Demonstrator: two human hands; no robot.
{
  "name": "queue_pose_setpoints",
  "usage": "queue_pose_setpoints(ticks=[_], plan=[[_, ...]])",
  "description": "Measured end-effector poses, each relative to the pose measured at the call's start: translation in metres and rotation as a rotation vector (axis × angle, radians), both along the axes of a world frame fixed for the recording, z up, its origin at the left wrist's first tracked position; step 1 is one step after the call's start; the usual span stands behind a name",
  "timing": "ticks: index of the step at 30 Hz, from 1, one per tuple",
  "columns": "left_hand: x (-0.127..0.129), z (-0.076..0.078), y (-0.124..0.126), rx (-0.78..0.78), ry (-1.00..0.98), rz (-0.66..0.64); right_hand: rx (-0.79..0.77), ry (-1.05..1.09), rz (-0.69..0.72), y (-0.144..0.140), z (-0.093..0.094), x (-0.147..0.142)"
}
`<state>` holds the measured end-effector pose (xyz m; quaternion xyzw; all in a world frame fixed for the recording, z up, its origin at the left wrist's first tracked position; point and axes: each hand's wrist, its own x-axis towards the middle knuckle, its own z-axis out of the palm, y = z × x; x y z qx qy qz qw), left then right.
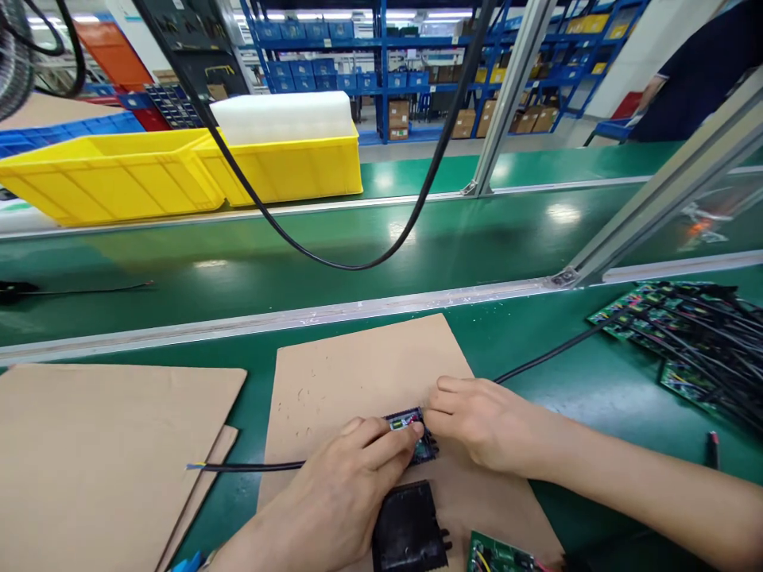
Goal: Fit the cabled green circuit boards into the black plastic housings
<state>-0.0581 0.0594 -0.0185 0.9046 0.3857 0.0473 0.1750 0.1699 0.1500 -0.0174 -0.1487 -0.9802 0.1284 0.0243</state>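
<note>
Both hands: left (339,496), right (477,421), fingertips pinching circuit board (411,429).

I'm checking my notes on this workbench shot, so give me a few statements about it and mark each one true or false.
1. Both hands, the left hand and the right hand, touch a small circuit board. True.
2. The board lies on bare green table. False: it lies on a cardboard sheet.
3. Two yellow bins stand beyond the belt. True.
4. The black casing is held in the right hand. False: it lies loose near the left hand.
</note>
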Motion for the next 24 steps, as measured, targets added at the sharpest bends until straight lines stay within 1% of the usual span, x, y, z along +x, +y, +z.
queue_pose_setpoints(ticks=[5, 8, 11, 16, 18, 20, 22, 24], plan=[[0.002, 0.000, -0.003, 0.027, 0.025, 0.021, 0.084, -0.018, 0.013, -0.002, 0.000, -0.002], [0.002, -0.002, -0.004, 0.062, 0.024, 0.014, 0.096, -0.035, 0.054, 0.002, 0.002, -0.002], [0.002, -0.003, -0.003, 0.106, 0.028, 0.000, 0.087, 0.009, 0.089, 0.005, 0.000, -0.001], [0.006, -0.004, 0.000, 0.178, 0.057, -0.037, 0.177, 0.009, 0.054, -0.002, -0.008, -0.003], [0.009, -0.002, 0.001, 0.175, 0.048, -0.040, 0.209, 0.010, 0.040, -0.005, -0.009, -0.005], [0.012, 0.001, 0.003, 0.154, 0.046, -0.029, 0.197, -0.018, 0.018, -0.006, -0.007, -0.006], [0.015, 0.005, 0.004, 0.123, 0.060, -0.018, 0.136, -0.043, -0.010, -0.006, -0.005, -0.004], [0.015, 0.009, 0.004, 0.105, 0.063, -0.010, 0.082, -0.023, -0.040, -0.005, -0.005, 0.001]])
